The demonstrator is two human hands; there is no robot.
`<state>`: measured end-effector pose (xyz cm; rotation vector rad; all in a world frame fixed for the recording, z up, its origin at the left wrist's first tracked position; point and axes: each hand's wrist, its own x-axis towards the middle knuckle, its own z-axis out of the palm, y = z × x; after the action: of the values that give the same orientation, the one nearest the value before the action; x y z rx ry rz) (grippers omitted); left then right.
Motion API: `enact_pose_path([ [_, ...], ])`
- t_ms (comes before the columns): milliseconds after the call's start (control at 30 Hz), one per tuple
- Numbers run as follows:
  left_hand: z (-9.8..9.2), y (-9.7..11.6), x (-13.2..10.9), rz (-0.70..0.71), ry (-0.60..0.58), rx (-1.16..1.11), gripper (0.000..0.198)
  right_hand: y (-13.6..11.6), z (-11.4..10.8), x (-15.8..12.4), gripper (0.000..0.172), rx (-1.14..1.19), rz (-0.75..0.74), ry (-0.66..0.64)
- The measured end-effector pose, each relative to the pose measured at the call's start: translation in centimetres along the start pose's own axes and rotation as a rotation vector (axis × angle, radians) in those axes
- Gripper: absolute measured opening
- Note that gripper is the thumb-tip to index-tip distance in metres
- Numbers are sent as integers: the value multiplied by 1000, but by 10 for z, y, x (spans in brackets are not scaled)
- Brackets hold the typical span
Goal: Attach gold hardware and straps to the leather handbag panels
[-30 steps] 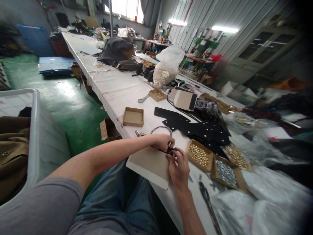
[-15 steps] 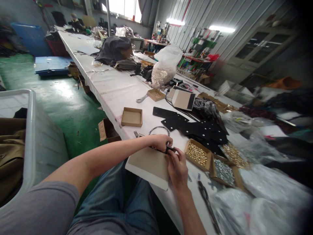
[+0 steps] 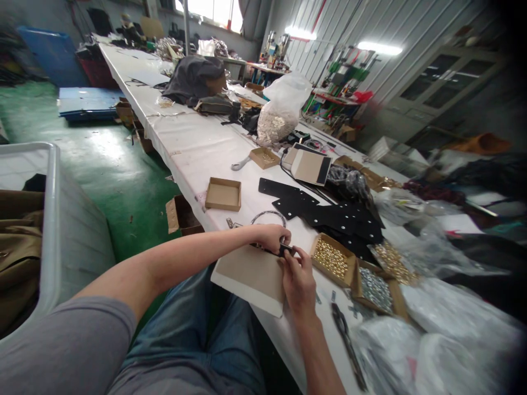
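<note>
A beige panel with a pale border (image 3: 251,277) rests at the table's near edge, over my lap. Above its far right corner my left hand (image 3: 272,237) is closed, its fingers curled at a small black strap-like piece (image 3: 285,249). My right hand (image 3: 300,280) pinches the same piece from the right, thumb and fingertips together, its palm beside the panel's right edge. A thin loop of cord or wire (image 3: 269,213) arches behind my left hand. Fingers hide most of the black piece, so its exact kind cannot be made out.
Right of my hands stand a box of gold-coloured studs (image 3: 331,258) and a box of silver-coloured hardware (image 3: 374,291). Dark-handled pliers or scissors (image 3: 346,340) lie nearer. Black punched pieces (image 3: 325,214) and a shallow cardboard box (image 3: 223,195) lie beyond. A white bin (image 3: 78,241) stands left.
The view has shifted slightly. Both hands stay at the panel's far right corner on the black piece, with only small finger movement.
</note>
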<state>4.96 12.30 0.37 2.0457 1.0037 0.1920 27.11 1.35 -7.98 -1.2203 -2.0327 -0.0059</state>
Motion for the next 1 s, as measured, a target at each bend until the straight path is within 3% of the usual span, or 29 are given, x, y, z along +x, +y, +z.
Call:
enact_pose_path([
  [233,2,-5,1,7,24,-2,44,-13,-10,13,25,174,77,-28],
  [400,3,-6,1,-15,15,-27,45,-18,-8,18,28,415,363,9],
  [467,3,-6,0,-28,7,-65,45,-12,-5,22,40,545,541,-19],
  [533,2,-4,-3,-33,17,-93,44,-3,-4,27,65,666,682,-35],
  [600,0,-1,-8,-48,36,-132,44,6,-4,33,87,775,751,-74],
  [633,-1,1,-11,-63,39,-157,44,9,-5,35,89,819,762,-117],
  [767,-4,6,-18,-124,53,-243,44,12,-14,43,68,927,755,-285],
  [833,-5,5,-17,-134,69,-276,43,12,-19,46,66,941,742,-324],
  [1000,-4,-6,-10,-145,101,-275,47,15,-24,60,54,764,637,-398],
])
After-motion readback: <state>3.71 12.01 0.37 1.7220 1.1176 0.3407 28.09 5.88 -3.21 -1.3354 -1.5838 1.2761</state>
